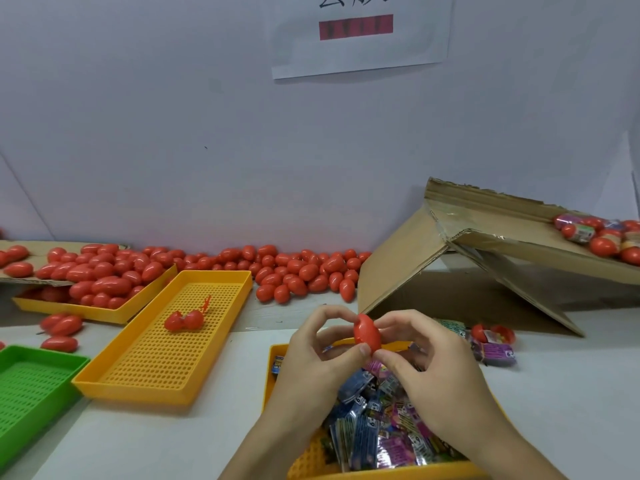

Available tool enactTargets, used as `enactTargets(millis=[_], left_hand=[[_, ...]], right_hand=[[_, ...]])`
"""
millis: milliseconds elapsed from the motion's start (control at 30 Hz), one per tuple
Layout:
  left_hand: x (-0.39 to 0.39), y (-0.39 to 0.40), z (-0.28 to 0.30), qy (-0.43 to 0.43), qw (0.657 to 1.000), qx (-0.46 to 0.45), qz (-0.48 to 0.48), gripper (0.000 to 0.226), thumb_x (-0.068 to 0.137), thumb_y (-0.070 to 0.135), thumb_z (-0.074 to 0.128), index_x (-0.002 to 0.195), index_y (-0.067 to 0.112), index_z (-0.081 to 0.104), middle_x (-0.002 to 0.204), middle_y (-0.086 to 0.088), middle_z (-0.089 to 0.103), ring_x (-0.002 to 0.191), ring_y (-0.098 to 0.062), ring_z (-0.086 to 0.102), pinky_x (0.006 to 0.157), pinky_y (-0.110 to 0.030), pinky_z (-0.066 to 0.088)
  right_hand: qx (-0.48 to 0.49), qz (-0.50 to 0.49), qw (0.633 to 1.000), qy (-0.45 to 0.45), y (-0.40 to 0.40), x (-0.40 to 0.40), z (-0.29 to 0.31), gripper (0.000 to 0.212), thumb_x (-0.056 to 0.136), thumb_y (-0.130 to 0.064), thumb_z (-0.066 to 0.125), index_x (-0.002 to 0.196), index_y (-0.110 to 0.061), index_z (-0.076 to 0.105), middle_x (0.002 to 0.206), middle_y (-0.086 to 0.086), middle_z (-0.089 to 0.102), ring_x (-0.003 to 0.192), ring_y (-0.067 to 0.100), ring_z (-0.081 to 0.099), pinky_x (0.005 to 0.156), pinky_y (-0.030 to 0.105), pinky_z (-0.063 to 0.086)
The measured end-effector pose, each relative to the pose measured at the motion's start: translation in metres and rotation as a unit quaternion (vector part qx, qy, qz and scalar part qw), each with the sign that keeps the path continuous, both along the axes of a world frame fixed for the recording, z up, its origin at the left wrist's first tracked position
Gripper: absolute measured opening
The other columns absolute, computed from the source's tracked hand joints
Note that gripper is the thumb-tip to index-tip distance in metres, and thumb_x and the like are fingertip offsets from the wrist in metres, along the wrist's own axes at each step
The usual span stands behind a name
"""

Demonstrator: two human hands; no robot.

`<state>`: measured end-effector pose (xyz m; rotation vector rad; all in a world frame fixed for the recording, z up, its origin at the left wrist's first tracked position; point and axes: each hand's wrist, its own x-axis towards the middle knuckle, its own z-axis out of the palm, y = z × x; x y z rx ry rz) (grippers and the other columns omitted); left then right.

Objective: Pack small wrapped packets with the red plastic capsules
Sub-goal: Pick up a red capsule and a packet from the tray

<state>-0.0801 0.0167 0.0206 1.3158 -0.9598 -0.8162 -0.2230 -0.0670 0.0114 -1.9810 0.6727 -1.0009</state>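
I have the red capsule (367, 334) pinched between both hands, left hand (320, 355) and right hand (420, 358) equally near, its long axis tilted near upright above the yellow tray (273, 362) of packets (367, 431), so I judge pressing it closed comes next.

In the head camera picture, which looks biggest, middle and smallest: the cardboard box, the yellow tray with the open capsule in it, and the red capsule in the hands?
Largest to smallest as they look:
1. cardboard box
2. yellow tray, though it lies nearer the camera, so the gap is unsure
3. red capsule, pinched by the left hand and right hand
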Motion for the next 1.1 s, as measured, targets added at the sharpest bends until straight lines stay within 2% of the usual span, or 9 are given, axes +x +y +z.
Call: enactTargets(millis=[167, 300, 433, 533, 633, 733, 900, 1000, 1100], left_hand=[[-0.001, -0.003, -0.003, 0.03, 0.999, -0.019, 0.01, 0.016, 0.079, 0.028, 0.074, 0.092, 0.027, 0.065, 0.101, -0.005, 0.076, 0.091, -0.027, 0.075, 0.079, -0.033, 0.061], [0.001, -0.004, -0.009, 0.058, 0.998, -0.008, 0.029, 0.036, 0.072, 0.029, 0.079, 0.105, 0.024, 0.064, 0.102, -0.004, 0.075, 0.096, -0.026, 0.074, 0.084, -0.038, 0.061], [0.001, -0.005, -0.011, 0.063, 0.997, -0.001, 0.046, 0.035, 0.069, 0.038, 0.082, 0.102, 0.029, 0.073, 0.101, 0.0, 0.074, 0.101, -0.025, 0.071, 0.091, -0.044, 0.058], [0.004, -0.005, -0.01, 0.093, 0.994, 0.004, 0.064, 0.051, 0.069, 0.046, 0.085, 0.109, 0.017, 0.072, 0.101, -0.007, 0.074, 0.098, -0.027, 0.071, 0.092, -0.048, 0.057], [0.006, -0.007, -0.01, 0.114, 0.991, -0.004, 0.074, 0.041, 0.079, 0.041, 0.079, 0.103, 0.009, 0.07, 0.083, -0.001, 0.07, 0.082, -0.02, 0.07, 0.077, -0.038, 0.058], [0.005, -0.008, -0.009, 0.169, 0.981, -0.019, 0.092, 0.019, 0.092, 0.02, 0.065, 0.104, 0.006, 0.065, 0.081, -0.004, 0.072, 0.071, -0.018, 0.069, 0.059, -0.025, 0.054], [0.006, -0.009, -0.009, 0.183, 0.978, -0.016, 0.1, 0.015, 0.099, 0.013, 0.056, 0.112, 0.014, 0.063, 0.07, 0.0, 0.064, 0.055, -0.014, 0.058, 0.046, -0.023, 0.045], [0.006, -0.01, -0.007, 0.19, 0.975, -0.016, 0.111, 0.013, 0.1, 0.015, 0.054, 0.108, 0.014, 0.064, 0.068, -0.002, 0.062, 0.052, -0.014, 0.055, 0.044, -0.023, 0.042], [0.005, -0.01, -0.005, 0.234, 0.966, -0.033, 0.109, 0.02, 0.102, 0.017, 0.048, 0.11, 0.008, 0.064, 0.07, -0.005, 0.063, 0.052, -0.017, 0.056, 0.044, -0.025, 0.044]], right_hand=[[-0.024, -0.002, 1.0, 0.014, 0.0, 0.0, -0.001, 0.028, 0.083, -0.023, 0.077, 0.101, -0.042, 0.067, 0.096, -0.027, 0.069, 0.099, -0.002, 0.065, 0.082, 0.024, 0.059], [-0.027, 0.007, 1.0, 0.004, -0.001, -0.001, -0.002, 0.03, 0.085, -0.017, 0.076, 0.099, -0.042, 0.067, 0.095, -0.027, 0.07, 0.098, -0.004, 0.066, 0.082, 0.016, 0.056], [-0.027, 0.015, 0.999, 0.016, -0.002, -0.001, -0.006, 0.032, 0.088, -0.012, 0.073, 0.103, -0.04, 0.069, 0.093, -0.026, 0.071, 0.095, -0.004, 0.068, 0.081, 0.016, 0.057], [-0.053, -0.008, 0.998, 0.033, -0.003, -0.001, -0.008, 0.033, 0.089, -0.017, 0.073, 0.101, -0.047, 0.066, 0.093, -0.03, 0.069, 0.094, -0.005, 0.066, 0.081, 0.015, 0.056], [-0.069, -0.02, 0.997, 0.036, -0.003, -0.002, -0.006, 0.035, 0.089, -0.019, 0.071, 0.096, -0.052, 0.062, 0.096, -0.033, 0.067, 0.094, -0.006, 0.065, 0.078, 0.012, 0.055], [-0.074, -0.042, 0.995, 0.043, -0.008, -0.005, -0.003, 0.032, 0.09, -0.018, 0.071, 0.094, -0.049, 0.065, 0.086, -0.027, 0.069, 0.089, -0.005, 0.065, 0.072, 0.01, 0.053], [-0.128, -0.017, 0.977, 0.168, -0.017, -0.016, 0.002, 0.02, 0.09, -0.022, 0.072, 0.094, -0.042, 0.069, 0.081, -0.026, 0.063, 0.093, -0.011, 0.056, 0.067, 0.007, 0.046], [-0.156, 0.012, 0.967, 0.202, -0.016, -0.017, 0.002, 0.013, 0.09, -0.033, 0.07, 0.099, -0.043, 0.069, 0.092, -0.028, 0.061, 0.099, -0.011, 0.051, 0.08, 0.009, 0.039], [-0.191, 0.066, 0.953, 0.226, -0.008, -0.009, -0.004, 0.025, 0.095, -0.036, 0.063, 0.118, -0.041, 0.067, 0.111, -0.032, 0.055, 0.113, -0.012, 0.042, 0.093, 0.01, 0.035]])
